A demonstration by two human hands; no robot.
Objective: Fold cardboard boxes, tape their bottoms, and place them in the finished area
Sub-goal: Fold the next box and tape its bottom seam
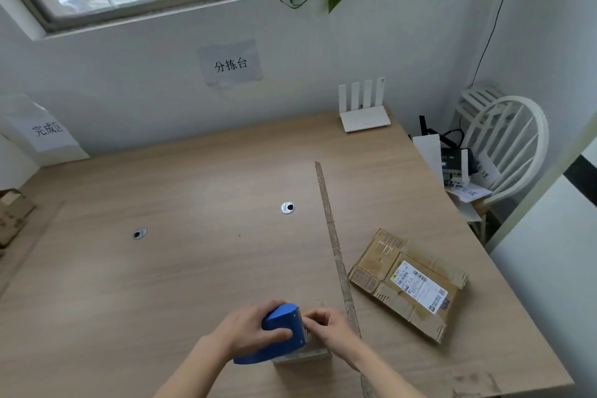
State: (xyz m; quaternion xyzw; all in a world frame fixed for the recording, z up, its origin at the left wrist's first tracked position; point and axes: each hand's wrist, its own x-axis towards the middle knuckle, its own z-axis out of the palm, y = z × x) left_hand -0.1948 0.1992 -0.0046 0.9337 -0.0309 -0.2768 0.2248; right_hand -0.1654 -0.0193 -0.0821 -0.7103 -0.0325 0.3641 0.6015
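Left hand: the left hand (248, 329) grips one blue tape dispenser (284, 331), fingers curled over its top and thumb laid on its near side.
Right hand: the right hand (329, 329) meets the dispenser's right end, fingertips pinching at its edge; whether tape is between them cannot be told.
Under the grip: one small grey-edged piece (303, 356) shows just below the dispenser, mostly hidden; what it is cannot be told.
Table: one light wood table (193, 268) bears everything.
Strip: one long worn strip of tape (334, 245) on the tabletop passes just right of the right hand and runs away from the person.
Flat box: one flattened cardboard box (408, 281) with a white shipping label lies right of the strip, apart from the hands.
Holes: two round cable grommets (287, 208) sit beyond the grip.
Left edge: one brown cardboard box (11, 215) is far left of the grip, partly out of view.
Far end: one white router (364, 111) with four antennas stands against the wall.
Wall: two paper signs (231, 64) with Chinese characters.
Beyond the table: one white chair (513, 139) holding devices and papers.
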